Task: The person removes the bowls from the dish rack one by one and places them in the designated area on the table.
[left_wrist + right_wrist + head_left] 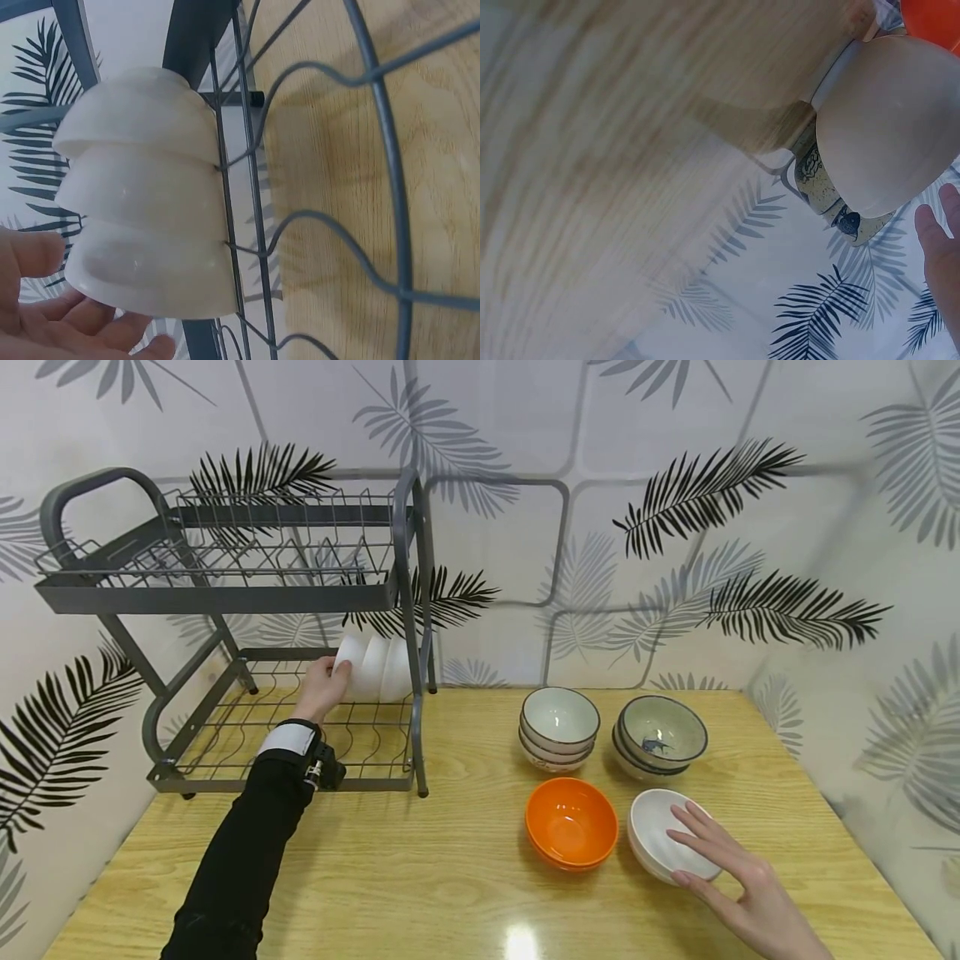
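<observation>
Several white bowls (371,670) stand on edge, nested in a row, at the right end of the rack's lower shelf. My left hand (325,687) pinches the rim of the nearest bowl (150,274), thumb on one side and fingers on the other. Over at the right, my right hand (738,881) hovers with spread fingers at a stack of white bowls (663,827). Its thumb lies close to the near rim. In the right wrist view, the fingers (932,229) appear beside the white bowl (889,124); contact cannot be told.
A dark grey two-tier dish rack (217,600) stands at the left on the wooden table (420,877). Orange bowls (572,822) sit beside the white stack. Behind them are stacks of dark-rimmed pale bowls (560,727) and grey-green bowls (663,731). A patterned wall (495,552) rises behind.
</observation>
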### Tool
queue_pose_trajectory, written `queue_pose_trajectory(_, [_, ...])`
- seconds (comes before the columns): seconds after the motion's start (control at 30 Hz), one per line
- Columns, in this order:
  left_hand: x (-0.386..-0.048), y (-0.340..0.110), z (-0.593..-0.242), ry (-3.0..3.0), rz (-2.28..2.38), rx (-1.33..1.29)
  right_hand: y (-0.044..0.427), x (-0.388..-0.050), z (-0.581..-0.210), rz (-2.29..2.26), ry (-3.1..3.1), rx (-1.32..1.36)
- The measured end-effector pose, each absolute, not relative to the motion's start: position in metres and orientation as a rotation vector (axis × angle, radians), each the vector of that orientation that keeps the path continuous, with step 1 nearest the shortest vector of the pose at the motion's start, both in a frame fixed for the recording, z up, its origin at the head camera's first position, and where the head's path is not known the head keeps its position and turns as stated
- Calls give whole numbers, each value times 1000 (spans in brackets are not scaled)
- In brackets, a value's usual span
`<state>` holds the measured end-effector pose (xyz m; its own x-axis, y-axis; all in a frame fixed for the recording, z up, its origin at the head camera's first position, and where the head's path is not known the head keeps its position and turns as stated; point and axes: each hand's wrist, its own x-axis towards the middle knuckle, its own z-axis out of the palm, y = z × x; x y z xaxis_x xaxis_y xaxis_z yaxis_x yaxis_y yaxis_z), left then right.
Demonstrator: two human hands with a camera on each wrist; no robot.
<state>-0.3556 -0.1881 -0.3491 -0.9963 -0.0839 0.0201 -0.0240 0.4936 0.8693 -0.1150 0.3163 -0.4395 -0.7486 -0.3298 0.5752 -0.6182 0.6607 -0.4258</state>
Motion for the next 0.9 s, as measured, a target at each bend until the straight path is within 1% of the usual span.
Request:
queue_pose_trajectory(0.23, [-356,-196,-350,-2655,-1464,176,316,-114,-440,874,-2428,738])
queue_pose_trajectory(0.53, [-353,-200,-353,-2538,-1589,263,315,-115,-438,869,-2431,726])
queue_pose_trajectory(0.9, [-338,-197,-356,-2318,-1725,354,315,-115,-437,895,-2417,732])
